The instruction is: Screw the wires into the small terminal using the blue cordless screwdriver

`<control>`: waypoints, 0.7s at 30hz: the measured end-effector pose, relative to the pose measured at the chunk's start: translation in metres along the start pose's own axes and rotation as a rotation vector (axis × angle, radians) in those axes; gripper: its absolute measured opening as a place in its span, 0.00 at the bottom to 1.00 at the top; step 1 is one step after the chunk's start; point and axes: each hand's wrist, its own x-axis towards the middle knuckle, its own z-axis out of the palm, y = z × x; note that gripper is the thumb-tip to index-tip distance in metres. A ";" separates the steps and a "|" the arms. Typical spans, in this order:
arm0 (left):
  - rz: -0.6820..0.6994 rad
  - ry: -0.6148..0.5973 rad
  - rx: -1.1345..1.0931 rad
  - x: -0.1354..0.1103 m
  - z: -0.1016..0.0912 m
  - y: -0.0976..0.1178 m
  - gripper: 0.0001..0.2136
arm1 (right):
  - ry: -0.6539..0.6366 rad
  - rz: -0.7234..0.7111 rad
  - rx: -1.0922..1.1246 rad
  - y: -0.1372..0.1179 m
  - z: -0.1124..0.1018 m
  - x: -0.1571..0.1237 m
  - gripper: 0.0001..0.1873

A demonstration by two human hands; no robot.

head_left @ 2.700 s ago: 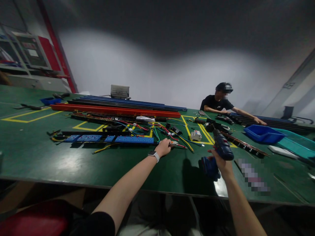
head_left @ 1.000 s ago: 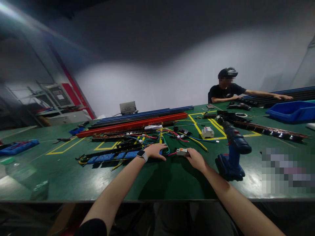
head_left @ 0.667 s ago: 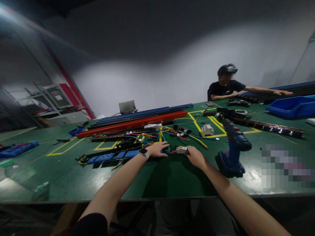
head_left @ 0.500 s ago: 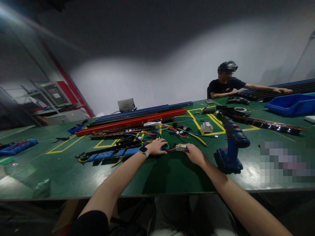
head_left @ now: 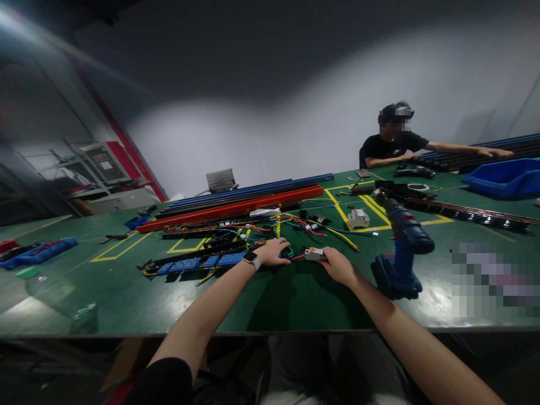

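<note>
Since a couple of seconds back the blue drill [head_left: 403, 247] got put down. The right hand [head_left: 337, 264] was wrapped round it then, and now it's over at the small white module [head_left: 314, 253].

Biggest first: the green counter [head_left: 126, 292] carries everything. The long red rail [head_left: 236, 205] lies well behind and left of the drill. The blue socket strip [head_left: 189, 263] sits far left of the drill, nearer the front edge than the rail. The drill itself stands upright on its battery with nobody touching it.

A tangle of coloured wires [head_left: 270, 230] lies left of the drill, between strip and rail. The left hand [head_left: 273, 252] rests on the tangle's near end, fingers spread flat and gripping nothing I can make out. The right hand is just left of the drill, fingers pinched on the module's near end.

Progress-wise, my read: the module has a red wire on it but lies loose on the counter, not fixed into anything. Plenty of wires are still unsorted.
</note>
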 end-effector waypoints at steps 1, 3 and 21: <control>-0.004 -0.005 -0.004 0.000 0.000 0.001 0.34 | -0.002 -0.005 0.013 0.000 -0.001 -0.001 0.06; 0.003 -0.011 -0.013 -0.001 -0.001 0.003 0.34 | -0.010 -0.015 0.035 0.002 -0.001 -0.002 0.05; 0.170 -0.005 0.055 -0.007 -0.005 0.009 0.37 | -0.004 -0.043 0.053 0.013 0.006 -0.002 0.05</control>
